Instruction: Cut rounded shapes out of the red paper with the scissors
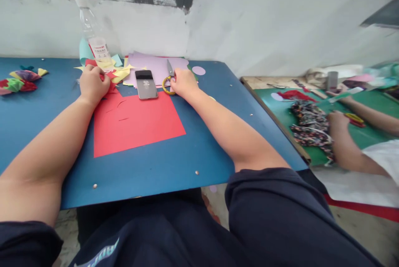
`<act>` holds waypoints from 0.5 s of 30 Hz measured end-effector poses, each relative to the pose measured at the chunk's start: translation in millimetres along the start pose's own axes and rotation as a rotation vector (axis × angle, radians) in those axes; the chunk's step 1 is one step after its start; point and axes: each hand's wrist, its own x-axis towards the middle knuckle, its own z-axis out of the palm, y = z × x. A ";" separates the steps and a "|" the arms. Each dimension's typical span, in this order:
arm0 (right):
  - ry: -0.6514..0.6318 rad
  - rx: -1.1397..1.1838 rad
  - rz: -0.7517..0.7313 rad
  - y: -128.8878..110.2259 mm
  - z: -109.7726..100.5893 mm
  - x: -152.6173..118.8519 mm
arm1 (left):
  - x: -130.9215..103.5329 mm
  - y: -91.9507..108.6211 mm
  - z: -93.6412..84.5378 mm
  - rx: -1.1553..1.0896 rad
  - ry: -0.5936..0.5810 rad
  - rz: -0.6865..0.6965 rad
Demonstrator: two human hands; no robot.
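Note:
My left hand is closed on red paper scraps at the back left of the blue table, beside yellow scraps. A large red sheet with a few thin dark slits or strips near its upper left lies flat in front of it. My right hand has its fingers at the yellow-ringed handle of the scissors, whose blades point towards the wall. Between my hands a phone lies at the edge of a stack of lilac sheets.
Behind my left hand stands a clear bottle with a white cap. Colourful fabric pieces lie at the far left. At right, another person's hands are over a green table with patterned cloth.

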 end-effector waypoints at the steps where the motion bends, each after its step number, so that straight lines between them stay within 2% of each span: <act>1: -0.013 0.004 -0.020 4.0 -4.2 -8.0 | -0.2 0.6 -0.1 0.003 -0.007 0.006; 7: -0.120 -0.026 -0.053 47.3 -40.6 -92.7 | -4.2 11.7 -3.8 0.034 -0.052 0.059; 10: -0.188 -0.050 -0.042 67.2 -45.8 -131.7 | -11.6 23.8 -9.1 0.054 -0.070 0.107; 12: -0.235 -0.044 -0.048 75.7 -42.7 -145.9 | -21.4 32.6 -13.9 0.067 -0.104 0.149; 15: -0.259 -0.013 -0.055 82.4 -35.5 -151.7 | -45.3 42.8 -21.7 0.081 -0.200 0.249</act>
